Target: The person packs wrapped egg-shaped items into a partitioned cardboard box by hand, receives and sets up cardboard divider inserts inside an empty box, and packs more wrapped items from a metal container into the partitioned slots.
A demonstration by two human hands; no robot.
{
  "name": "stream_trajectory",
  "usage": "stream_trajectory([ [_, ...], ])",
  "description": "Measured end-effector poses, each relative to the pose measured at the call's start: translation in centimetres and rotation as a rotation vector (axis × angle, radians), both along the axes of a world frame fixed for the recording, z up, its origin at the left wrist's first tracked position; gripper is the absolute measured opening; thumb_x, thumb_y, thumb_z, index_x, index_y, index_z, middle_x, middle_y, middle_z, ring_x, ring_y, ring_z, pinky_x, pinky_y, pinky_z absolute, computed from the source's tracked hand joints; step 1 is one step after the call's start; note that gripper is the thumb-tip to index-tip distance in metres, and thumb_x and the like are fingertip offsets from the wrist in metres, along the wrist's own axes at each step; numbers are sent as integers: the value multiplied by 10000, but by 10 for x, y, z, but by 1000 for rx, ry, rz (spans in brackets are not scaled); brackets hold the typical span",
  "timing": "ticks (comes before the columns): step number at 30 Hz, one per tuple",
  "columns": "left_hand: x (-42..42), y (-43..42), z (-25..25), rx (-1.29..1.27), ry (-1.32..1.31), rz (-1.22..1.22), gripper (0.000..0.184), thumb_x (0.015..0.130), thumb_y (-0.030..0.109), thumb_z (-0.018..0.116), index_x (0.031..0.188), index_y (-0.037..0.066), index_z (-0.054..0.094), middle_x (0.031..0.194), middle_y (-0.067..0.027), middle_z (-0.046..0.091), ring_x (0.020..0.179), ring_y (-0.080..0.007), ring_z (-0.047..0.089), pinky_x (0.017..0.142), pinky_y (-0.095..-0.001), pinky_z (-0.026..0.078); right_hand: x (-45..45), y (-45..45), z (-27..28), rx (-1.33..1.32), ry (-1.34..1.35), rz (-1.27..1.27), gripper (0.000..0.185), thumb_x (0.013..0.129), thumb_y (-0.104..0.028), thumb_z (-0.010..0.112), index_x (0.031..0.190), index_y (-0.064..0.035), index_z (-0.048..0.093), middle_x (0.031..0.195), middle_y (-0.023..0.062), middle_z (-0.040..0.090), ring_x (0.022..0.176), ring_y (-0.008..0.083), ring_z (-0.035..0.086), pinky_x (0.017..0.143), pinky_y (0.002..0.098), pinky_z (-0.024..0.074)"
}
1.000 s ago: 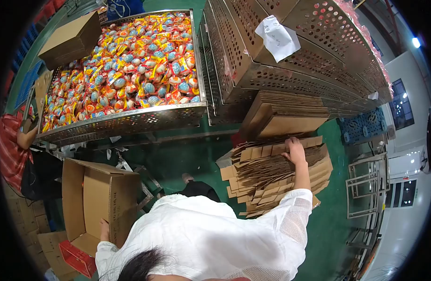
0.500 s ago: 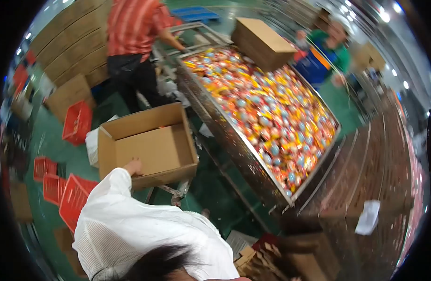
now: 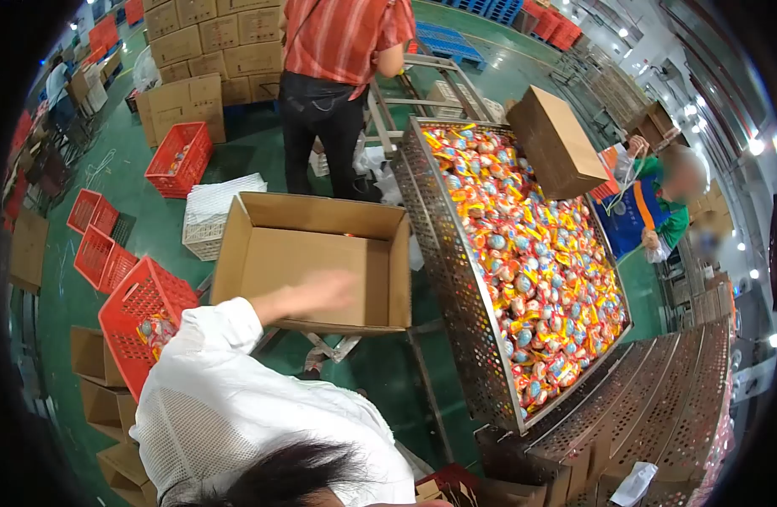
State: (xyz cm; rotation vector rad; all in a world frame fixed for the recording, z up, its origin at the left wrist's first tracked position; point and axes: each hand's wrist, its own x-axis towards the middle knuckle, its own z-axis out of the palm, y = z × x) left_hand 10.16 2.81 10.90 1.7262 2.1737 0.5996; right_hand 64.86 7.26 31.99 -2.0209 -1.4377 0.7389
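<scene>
An open cardboard box point(image 3: 304, 253) stands on a metal stand in front of me. My left hand point(image 3: 325, 291) reaches over the box's near side; motion smears its fingers, so what they do cannot be made out. My right hand is out of view. Beyond the box to the right, a perforated metal bin point(image 3: 456, 304) is full of small wrapped items point(image 3: 532, 279) in red, yellow and blue. A closed carton point(image 3: 557, 144) rests on the bin's far part.
Red crates point(image 3: 143, 313) stand at the left, one holding wrapped items. A person in a striped shirt point(image 3: 346, 42) is behind the box. Another person in a blue apron point(image 3: 633, 215) stands beyond the bin. Stacked perforated trays point(image 3: 642, 389) are at the lower right.
The view has turned left, away from the flat cardboard where my right hand was. My left hand has moved from the box's near edge to over its opening.
</scene>
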Motion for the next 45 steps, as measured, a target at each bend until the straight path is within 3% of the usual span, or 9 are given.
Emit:
stream_trajectory([
  [1,28,10,59,16,-248,-100,467,840,334,549,1199,43,480,1143,-202,527,1049,-319,519,887,-398,428,-75,12,40,-55,-710,549,467,794,-222,631,1152,19,453,922,236,558,774,392,559,702,403,473],
  [4,89,14,93,-50,-1310,-406,709,846,137,592,1395,98,146,1380,-118,307,1234,-221,368,957,-327,385,-184,59,9,5,-372,941,504,694,-131,630,1120,50,432,1045,296,505,936,423,523,754,464,439],
  [6,121,8,108,-31,-1354,-375,827,848,158,589,1404,127,-23,1405,-122,220,1250,-246,338,978,-334,360,-271,65,-4,114,-327,1222,391,730,-110,603,1046,36,424,912,268,527,815,440,537,680,452,457],
  [10,105,2,112,364,-1420,148,456,867,287,576,1213,28,428,1130,-56,505,1047,-131,464,893,-306,425,-376,71,-40,264,-227,1661,357,657,-87,674,913,-9,437,832,193,511,774,412,528,633,435,451],
  [15,46,-28,83,335,-2096,527,359,882,316,547,1118,48,506,1026,-51,581,884,-146,588,740,-271,503,-438,75,-66,-132,-23,1882,453,663,-132,743,996,-17,459,877,129,523,845,262,567,752,337,460],
  [17,35,-34,73,415,-2049,650,381,854,338,585,1091,49,513,962,-69,611,808,-178,621,659,-268,523,-448,79,-72,-182,-60,1936,487,791,-256,680,1112,6,424,978,136,540,952,199,550,826,315,444],
  [24,-16,-36,29,380,-1989,933,457,807,387,632,1059,22,528,967,-126,622,898,-219,620,770,-271,516,-489,108,-118,-881,-342,1702,602,870,-586,371,954,-1,487,709,40,514,582,106,498,531,245,449],
  [39,-81,-17,-104,275,-1911,1451,830,651,398,774,1173,-105,370,1096,-243,470,936,-294,583,830,-306,519,-592,146,-280,-1142,-241,1518,820,823,-692,268,938,77,528,641,100,552,467,173,510,475,307,474],
  [45,-59,-42,-108,236,-1818,1429,874,618,413,791,1201,-70,356,1139,-202,428,1001,-263,537,862,-297,504,-597,147,-321,-881,-175,1482,824,834,-652,298,1210,64,455,1183,217,502,994,284,511,790,356,417],
])
